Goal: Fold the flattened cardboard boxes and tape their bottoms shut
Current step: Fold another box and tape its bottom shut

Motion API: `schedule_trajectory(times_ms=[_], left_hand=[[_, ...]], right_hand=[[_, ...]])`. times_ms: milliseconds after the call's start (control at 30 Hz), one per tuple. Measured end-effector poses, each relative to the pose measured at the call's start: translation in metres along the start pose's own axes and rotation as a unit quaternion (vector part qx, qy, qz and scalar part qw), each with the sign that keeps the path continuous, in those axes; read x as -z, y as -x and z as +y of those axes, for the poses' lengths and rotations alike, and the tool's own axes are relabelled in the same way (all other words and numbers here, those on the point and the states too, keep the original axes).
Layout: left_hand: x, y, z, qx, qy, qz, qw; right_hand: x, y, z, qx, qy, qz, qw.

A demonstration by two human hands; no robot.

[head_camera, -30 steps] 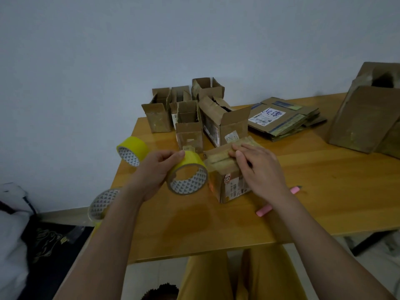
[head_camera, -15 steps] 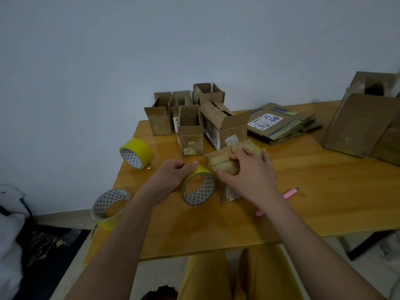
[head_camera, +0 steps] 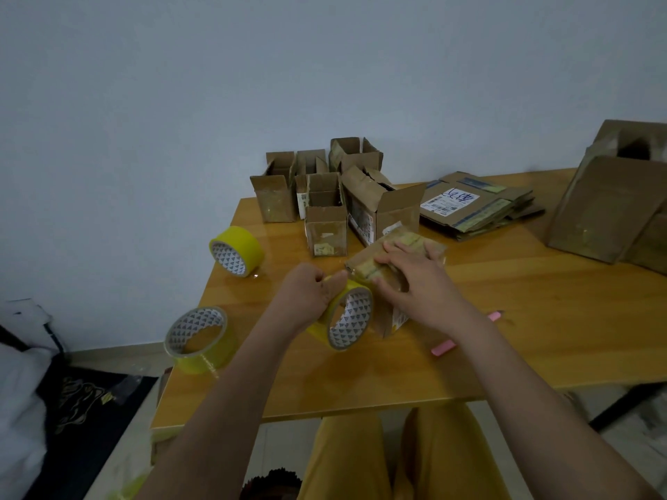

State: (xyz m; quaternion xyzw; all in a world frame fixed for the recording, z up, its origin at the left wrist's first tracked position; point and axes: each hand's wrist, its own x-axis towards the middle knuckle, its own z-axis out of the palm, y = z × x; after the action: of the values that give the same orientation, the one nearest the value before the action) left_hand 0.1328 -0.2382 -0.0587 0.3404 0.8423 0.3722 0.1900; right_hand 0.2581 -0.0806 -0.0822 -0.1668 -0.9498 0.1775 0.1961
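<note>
Left hand (head_camera: 306, 294) grips tape roll (head_camera: 346, 315); right hand (head_camera: 415, 279) presses current box (head_camera: 389, 283) flaps flat — several folded boxes (head_camera: 325, 211) at 12 o'clock; flattened stack (head_camera: 476, 207) left at 1.

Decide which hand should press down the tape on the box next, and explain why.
Probably the right hand: it lies flat on the box. The left hand grips the tape roll.

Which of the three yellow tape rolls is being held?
The roll beside the box, gripped by the left hand. The other two lie untouched: one farther back, one at the table's left edge.
</note>
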Motion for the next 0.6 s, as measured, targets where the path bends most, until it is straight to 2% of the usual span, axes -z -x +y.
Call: schedule_trajectory(times_ms=[200,500,600], left_hand=[[0.0,0.005,0.005,0.002,-0.03,0.008,1.0],[-0.006,0.017,0.007,-0.004,-0.028,0.006,1.0],[-0.011,0.021,0.009,-0.015,-0.033,0.009,0.999]], right_hand=[[0.006,-0.001,0.004,0.009,-0.041,-0.027,0.999],[0.006,-0.008,0.011,0.026,-0.099,-0.027,0.994],[0.008,-0.01,0.007,0.022,-0.087,-0.03,0.996]])
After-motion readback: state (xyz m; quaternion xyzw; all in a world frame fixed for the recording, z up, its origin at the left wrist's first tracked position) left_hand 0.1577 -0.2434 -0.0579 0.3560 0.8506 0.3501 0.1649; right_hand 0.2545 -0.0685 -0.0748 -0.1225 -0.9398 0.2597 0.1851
